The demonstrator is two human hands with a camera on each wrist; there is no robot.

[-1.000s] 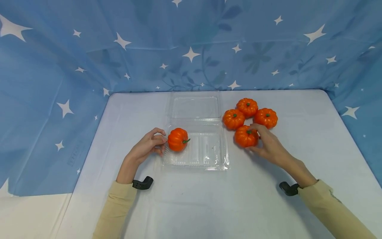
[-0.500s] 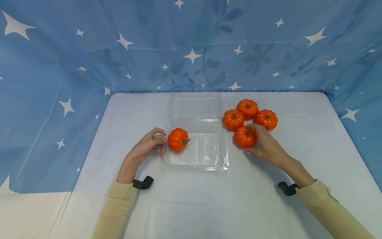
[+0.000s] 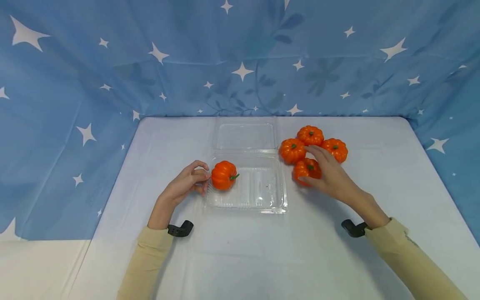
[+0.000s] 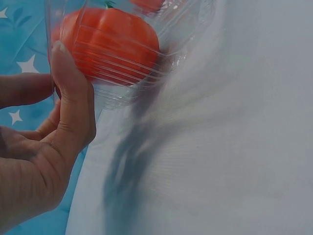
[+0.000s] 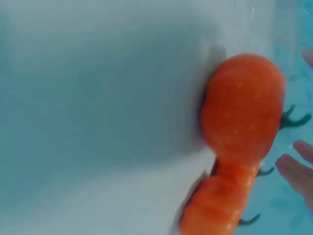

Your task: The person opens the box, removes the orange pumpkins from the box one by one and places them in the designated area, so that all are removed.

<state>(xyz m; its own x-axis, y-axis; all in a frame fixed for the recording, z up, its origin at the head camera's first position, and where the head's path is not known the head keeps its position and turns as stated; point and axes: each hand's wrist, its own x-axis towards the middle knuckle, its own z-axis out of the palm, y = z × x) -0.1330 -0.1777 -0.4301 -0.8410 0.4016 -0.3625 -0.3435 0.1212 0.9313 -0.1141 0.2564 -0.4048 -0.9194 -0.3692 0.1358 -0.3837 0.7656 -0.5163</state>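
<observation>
My left hand [image 3: 185,181] pinches the left rim of a clear plastic clamshell container [image 3: 260,185], as the left wrist view also shows. Inside the container, at its left end, an orange toy pumpkin [image 3: 223,174] lies tipped with its green stem pointing right. My right hand [image 3: 335,177] hovers with spread fingers over the front pumpkin [image 3: 308,166] of a cluster. In the right wrist view, fingers [image 5: 296,171] stand apart from the nearest pumpkin [image 5: 242,107], whose stem points toward them.
Behind the front pumpkin sit a left pumpkin [image 3: 292,151], a back pumpkin [image 3: 310,135] and a right pumpkin [image 3: 336,150]. The container's open lid [image 3: 245,135] lies flat toward the table's back edge. A blue star-patterned curtain [image 3: 210,50] hangs behind the white table [image 3: 247,258].
My right hand has let go of the front pumpkin, spread its fingers and moved slightly left above it. That pumpkin has shifted a little left. My left hand stays at the container's rim.
</observation>
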